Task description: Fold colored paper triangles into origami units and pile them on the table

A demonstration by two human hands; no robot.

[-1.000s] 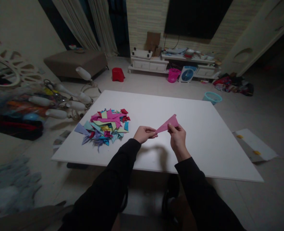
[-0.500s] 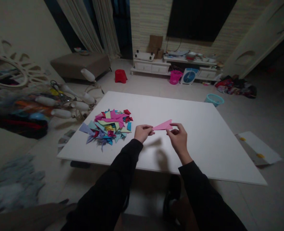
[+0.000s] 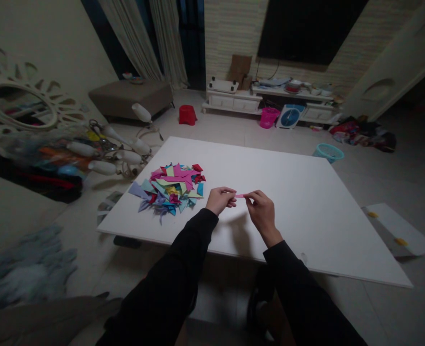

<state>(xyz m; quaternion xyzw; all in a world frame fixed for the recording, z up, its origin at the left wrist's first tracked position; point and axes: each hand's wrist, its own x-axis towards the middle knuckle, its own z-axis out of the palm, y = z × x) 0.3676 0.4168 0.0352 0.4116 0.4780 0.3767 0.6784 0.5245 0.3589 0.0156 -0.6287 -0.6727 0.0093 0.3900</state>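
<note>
Between my two hands, a little above the white table (image 3: 292, 211), is a folded piece of pink paper (image 3: 240, 196). Only a narrow strip of it shows; the rest is hidden by my fingers or turned edge-on. My left hand (image 3: 221, 199) is closed and pinches its left end. With thumb and fingertips, my right hand (image 3: 261, 210) pinches the right end. To the left of my hands lies a heap of folded coloured papers (image 3: 172, 185), pink, purple, yellow, blue and red.
Past the table's far edge stand a red stool (image 3: 187, 115), a pink basket (image 3: 269, 117) and a blue fan (image 3: 290, 116). A turquoise basket (image 3: 328, 153) is by the far right corner. Lamp arms with white shades (image 3: 129, 156) stand close to the left edge.
The pink paper showed as a long triangle and now shows only as a thin strip. My right hand has come closer to my left. The view has shifted slightly.
</note>
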